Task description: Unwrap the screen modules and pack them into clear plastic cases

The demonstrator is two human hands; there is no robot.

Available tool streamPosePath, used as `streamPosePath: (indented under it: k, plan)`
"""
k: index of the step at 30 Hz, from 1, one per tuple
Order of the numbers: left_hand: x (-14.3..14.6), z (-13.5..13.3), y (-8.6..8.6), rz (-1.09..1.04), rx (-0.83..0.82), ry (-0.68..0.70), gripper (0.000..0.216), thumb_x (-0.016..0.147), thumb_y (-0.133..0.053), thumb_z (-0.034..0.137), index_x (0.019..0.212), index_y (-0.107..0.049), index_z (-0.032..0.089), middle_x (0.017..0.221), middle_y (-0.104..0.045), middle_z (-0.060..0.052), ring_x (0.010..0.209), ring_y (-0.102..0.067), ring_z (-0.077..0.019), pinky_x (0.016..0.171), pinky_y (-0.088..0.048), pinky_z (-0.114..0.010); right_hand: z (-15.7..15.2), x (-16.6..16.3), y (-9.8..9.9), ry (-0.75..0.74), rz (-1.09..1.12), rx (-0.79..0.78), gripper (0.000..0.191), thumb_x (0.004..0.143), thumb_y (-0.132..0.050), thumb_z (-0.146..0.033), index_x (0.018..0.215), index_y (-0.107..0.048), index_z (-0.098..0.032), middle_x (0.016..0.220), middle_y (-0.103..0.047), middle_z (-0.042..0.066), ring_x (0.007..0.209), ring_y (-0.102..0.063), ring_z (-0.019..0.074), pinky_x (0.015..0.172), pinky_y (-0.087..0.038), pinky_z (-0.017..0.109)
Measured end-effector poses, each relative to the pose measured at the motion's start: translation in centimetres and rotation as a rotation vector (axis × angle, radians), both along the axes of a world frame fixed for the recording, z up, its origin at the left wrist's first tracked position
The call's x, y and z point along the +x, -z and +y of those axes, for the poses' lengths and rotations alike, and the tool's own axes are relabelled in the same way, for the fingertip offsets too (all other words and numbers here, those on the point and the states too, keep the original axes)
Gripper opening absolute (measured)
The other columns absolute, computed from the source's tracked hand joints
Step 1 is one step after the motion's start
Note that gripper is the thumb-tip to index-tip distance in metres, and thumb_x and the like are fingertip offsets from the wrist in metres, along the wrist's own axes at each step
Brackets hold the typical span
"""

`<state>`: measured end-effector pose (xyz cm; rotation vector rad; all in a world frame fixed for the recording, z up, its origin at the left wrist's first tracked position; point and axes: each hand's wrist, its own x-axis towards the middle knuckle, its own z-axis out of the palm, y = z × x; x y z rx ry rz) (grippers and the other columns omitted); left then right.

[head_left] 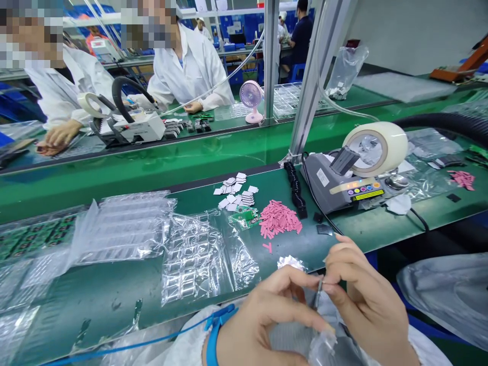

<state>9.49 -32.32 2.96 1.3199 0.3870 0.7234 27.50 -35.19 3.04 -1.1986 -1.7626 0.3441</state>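
Right hand (368, 297) pinching thin grey piece (319, 294), left hand (263, 315) just beside.

A small pale-pink desk fan (251, 96) stands upright on the green far worktop (365, 98), just beside a vertical silver metal post (271, 61). Left of it are a co-worker in a white coat (194, 61) and, farther left, another white-coated co-worker (82, 71). Near them sits a white-and-black tape dispenser (143, 128), with a curved black hose (122, 94) arching by it. Right of a slanting silver metal post (314, 71), a tall transparent plastic bag (347, 66) stands with small pieces at its bottom. Farther back, a person in a dark navy shirt (302, 35) is near a blue plastic stool (297, 72).
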Motion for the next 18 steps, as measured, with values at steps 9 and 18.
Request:
streamPosePath:
  k: [9,18]
  plan:
    - [-0.14,0.16,0.16,0.042,0.055,0.035,0.032,0.071,-0.067,0.036,0.102,-0.069,0.037,0.109,-0.051,-0.006,0.086,-0.049,-0.0175,0.081,-0.041,-0.03,0.04,0.12,-0.02,-0.018,0.039,-0.013,0.012,0.088,-0.05,-0.019,0.076,-0.05,-0.022,0.068,-0.05,-0.004,0.064,-0.051,0.0128,0.095,-0.034,0.044]
    - [-0.09,0.27,0.09,0.055,0.062,0.038,0.035,0.069,-0.068,0.04,0.104,-0.069,0.036,0.109,-0.05,-0.006,0.09,-0.051,-0.0188,0.081,-0.042,-0.03,-0.1,0.19,0.16,0.002,-0.012,0.011,0.015,0.088,-0.049,-0.018,0.074,-0.05,-0.022,0.067,-0.05,-0.002,0.065,-0.051,0.0142,0.096,-0.034,0.046]
